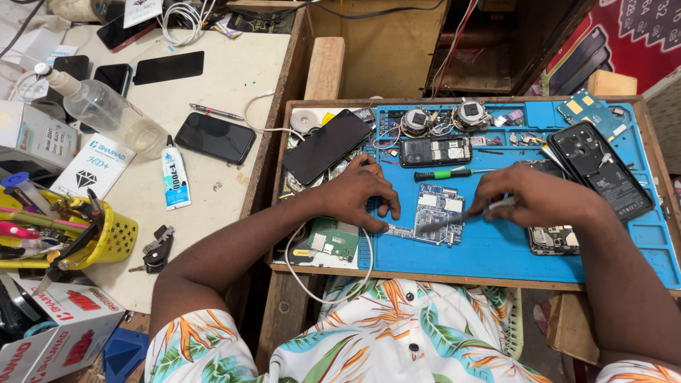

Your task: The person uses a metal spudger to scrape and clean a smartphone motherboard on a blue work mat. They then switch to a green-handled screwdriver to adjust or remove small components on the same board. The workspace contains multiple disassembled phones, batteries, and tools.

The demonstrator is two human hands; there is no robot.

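The person leans over a blue work mat (496,248) set in a wooden tray on the bench (241,78). A small blue circuit board (434,213) lies near the middle of the mat. The left hand (362,193) rests at the board's left edge, fingers (386,209) spread apart and pressing down on the board's corner and the mat beside it. The right hand (528,198) has its fingers closed on a thin metal tool (461,216); its tip touches the board, but the tool is blurred, so I cannot tell whether it is tweezers or a probe. That hand covers part of an opened phone (553,240) lying under the wrist. Just above the board sit a green-handled screwdriver (443,173) and a phone frame (434,151) with its insides bare. A dark phone screen (328,145) leans over the mat's left edge, hiding what is beneath it. A black back cover (603,170) lies at the right. On the bench to the left are a glue tube (174,179), a clear bottle (106,113) and a yellow basket (106,237) of tools, cut off by the picture's edge
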